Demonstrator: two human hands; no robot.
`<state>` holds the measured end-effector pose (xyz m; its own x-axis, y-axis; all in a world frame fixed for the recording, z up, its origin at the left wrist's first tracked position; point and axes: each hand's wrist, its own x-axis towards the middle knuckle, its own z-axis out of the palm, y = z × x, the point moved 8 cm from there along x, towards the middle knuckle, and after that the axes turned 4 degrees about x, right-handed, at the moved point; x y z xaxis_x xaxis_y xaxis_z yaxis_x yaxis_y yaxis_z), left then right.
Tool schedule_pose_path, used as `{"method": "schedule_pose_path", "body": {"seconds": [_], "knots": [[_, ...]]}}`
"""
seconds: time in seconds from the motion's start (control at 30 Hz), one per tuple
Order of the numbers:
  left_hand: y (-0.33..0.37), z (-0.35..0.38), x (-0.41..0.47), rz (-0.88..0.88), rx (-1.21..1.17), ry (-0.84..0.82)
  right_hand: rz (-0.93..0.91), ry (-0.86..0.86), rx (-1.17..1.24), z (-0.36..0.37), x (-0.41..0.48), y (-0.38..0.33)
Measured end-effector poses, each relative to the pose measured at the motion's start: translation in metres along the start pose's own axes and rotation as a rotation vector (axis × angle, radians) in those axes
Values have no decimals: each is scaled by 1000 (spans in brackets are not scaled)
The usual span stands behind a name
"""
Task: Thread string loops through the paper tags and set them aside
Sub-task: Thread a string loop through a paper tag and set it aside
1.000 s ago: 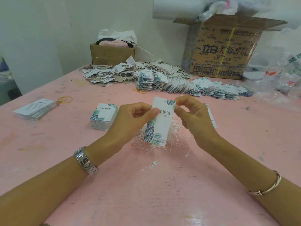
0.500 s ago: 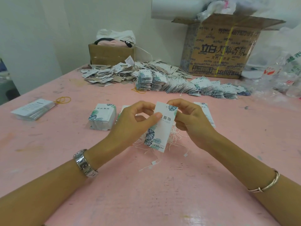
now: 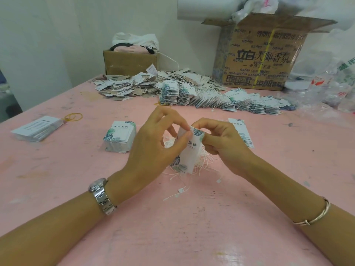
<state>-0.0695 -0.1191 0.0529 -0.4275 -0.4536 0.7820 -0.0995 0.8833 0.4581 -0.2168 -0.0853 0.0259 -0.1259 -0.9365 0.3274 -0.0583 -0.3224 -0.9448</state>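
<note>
Pink counter (image 3: 172, 227) fills the view, and you hold one paper tag (image 3: 189, 152) roughly upright above it, over the heap of string loops (image 3: 204, 163). Your left hand (image 3: 151, 150) pinches its top edge between thumb and forefinger; your right hand (image 3: 224, 144) pinches the top corner alongside. Whether a loop sits in the hole cannot be told. Thin card should be light and crease easily, so grip near the hole. Behind, a small box (image 3: 130, 62) holds a pale bundle (image 3: 134, 40); the big carton (image 3: 257, 60) overflows with plastic bags (image 3: 253, 6).
</note>
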Motion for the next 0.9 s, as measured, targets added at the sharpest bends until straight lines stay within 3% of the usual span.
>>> {"method": "schedule_pose_path", "body": {"seconds": [0.53,0.9], "knots": [[-3,-5,0,-43,41,41,70,-38,-21,-1,1,14],[-4,0,-1,-69,125,-38,99,-80,-40,0,0,19]]}}
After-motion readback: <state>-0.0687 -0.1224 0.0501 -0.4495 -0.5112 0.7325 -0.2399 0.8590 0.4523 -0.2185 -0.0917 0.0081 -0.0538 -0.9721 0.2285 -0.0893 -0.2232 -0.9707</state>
